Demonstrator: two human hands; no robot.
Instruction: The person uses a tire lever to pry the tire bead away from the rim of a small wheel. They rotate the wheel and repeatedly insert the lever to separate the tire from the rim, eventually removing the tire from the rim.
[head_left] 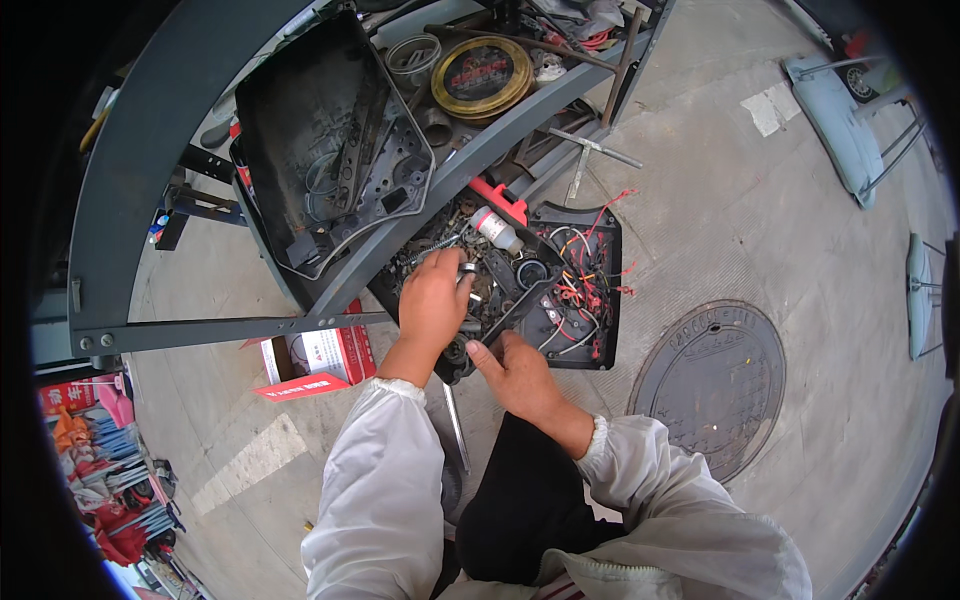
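Observation:
A black tray (612, 345) full of loose metal parts and wires lies below the shelf, in front of me. Over its left part, my left hand (432, 305) is closed, with a small round metal ring (467, 268) between thumb and fingers. My right hand (522, 378) rests at the tray's near edge, its fingers curled; what they grip is hidden. Beside its thumb sits a dark round part (455, 350). Among the parts lie a white bottle (496, 230) on its side, a dark ring (530, 273) and a coil spring (437, 247). Red and white wires (575, 290) fill the right section.
Above the tray runs a grey metal shelf frame (480, 160), bearing a black open case (300, 110) and a round yellow-rimmed tin (483, 78). A T-shaped metal tool (590, 150) juts out. A red-and-white carton (318, 355) stands left; a manhole cover (712, 385) lies right.

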